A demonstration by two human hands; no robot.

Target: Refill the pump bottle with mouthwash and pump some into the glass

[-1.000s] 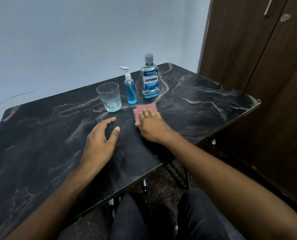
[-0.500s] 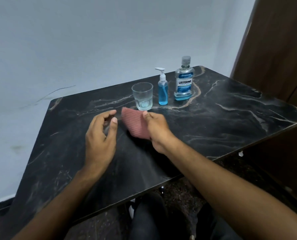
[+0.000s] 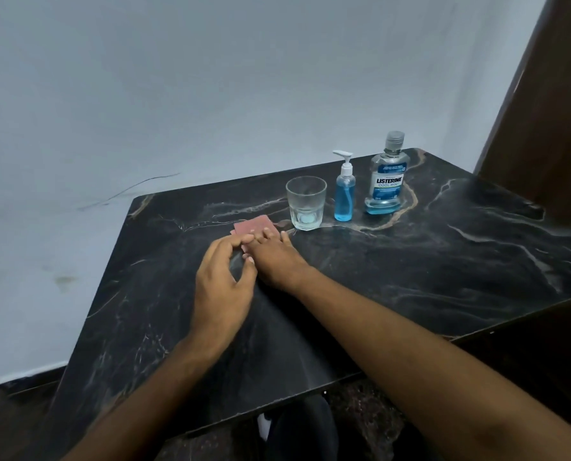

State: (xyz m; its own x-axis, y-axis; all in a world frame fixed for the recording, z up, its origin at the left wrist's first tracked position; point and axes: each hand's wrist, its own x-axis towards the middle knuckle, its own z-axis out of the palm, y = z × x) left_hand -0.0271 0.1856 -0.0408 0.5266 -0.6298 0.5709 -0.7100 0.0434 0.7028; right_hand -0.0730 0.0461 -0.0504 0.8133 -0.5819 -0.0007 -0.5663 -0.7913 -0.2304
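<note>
A small pump bottle [image 3: 344, 194] with a white pump holds blue liquid and stands upright at the back of the black marble table [image 3: 410, 267]. To its right stands a capped mouthwash bottle [image 3: 386, 181] with a little blue liquid at the bottom. Left of the pump bottle sits a clear glass [image 3: 306, 203], which looks empty. In front of the glass a pink cloth [image 3: 252, 226] lies on the table. My right hand [image 3: 276, 257] rests flat on the cloth, fingers pressing it down. My left hand [image 3: 222, 287] is beside it, fingers curled and touching the right hand's fingers.
A pale wall rises behind the table. A dark wooden cupboard [image 3: 550, 104] stands at the right. My legs in dark trousers [image 3: 300, 430] show below the table's front edge.
The cloth, lifted in my right hand half a second ago, now lies flat on the table under that hand, further left than a second ago. My left hand has closed in on it.
</note>
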